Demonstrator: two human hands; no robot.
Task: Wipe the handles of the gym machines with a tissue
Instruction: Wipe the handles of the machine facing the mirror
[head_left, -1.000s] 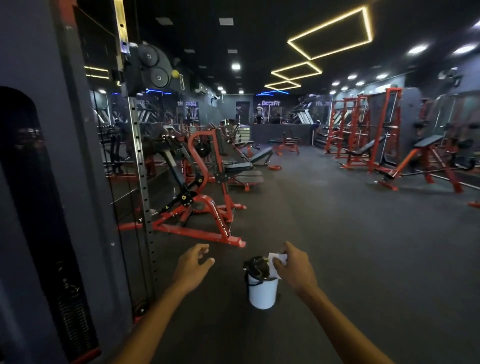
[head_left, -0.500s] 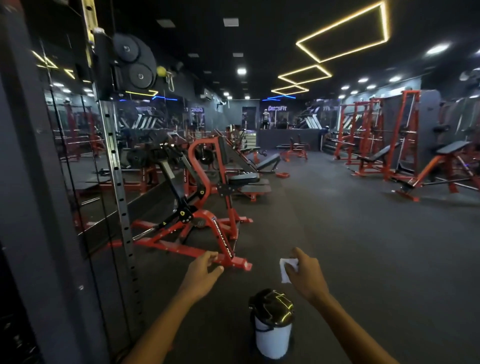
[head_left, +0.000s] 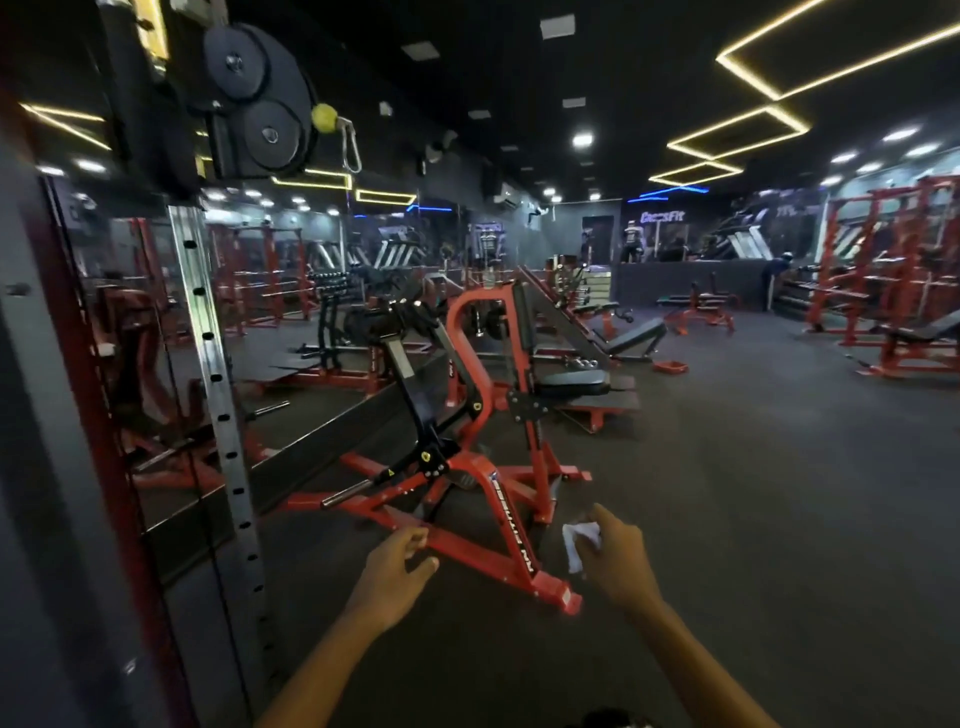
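Leftmost, a perforated steel upright of a cable station is seen beside a mirrored wall, with two black pulley wheels mounted at its top and a yellow ball stop with a metal carabiner hung just beside them. Next, the left hand is shown extended forward over the dark rubber floor; its fingers are loosely curled with the thumb set apart, and nothing is held in them. Beyond that hand, a red plate-loaded machine is stood on the floor, its base rail run diagonally between the two hands as framed, and its black lever arm tilted up toward the left. A black padded seat is carried on the machine's far side. To the right of the rail, the right hand is raised at about the same height as the left, and a crumpled white tissue is pinched between its thumb and curled fingers, held clear of the machine. No handle is touched by the tissue. Farther right and well apart, an adjustable bench, red power racks and a lit wall sign are visible, under yellow rectangular ceiling lights.
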